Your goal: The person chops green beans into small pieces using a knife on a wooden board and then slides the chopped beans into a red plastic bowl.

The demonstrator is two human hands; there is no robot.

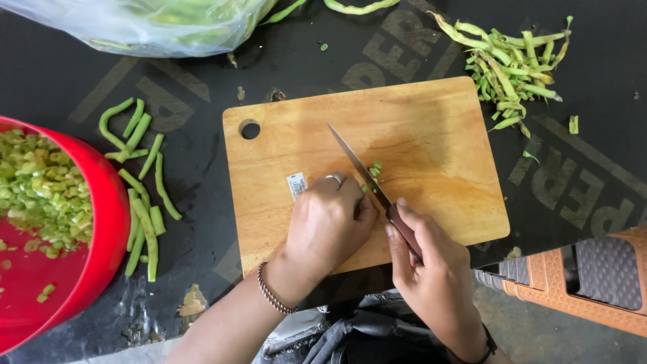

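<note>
Mid-board, our left hand [330, 219] pinches light, snappy beans [373, 171] on the wooden cutting board [431, 128]; our right hand [421, 253] wraps the knife [357, 165] by its handle.

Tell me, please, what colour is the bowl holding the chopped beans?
Red; the bowl shows best in the head view, at left.
</note>
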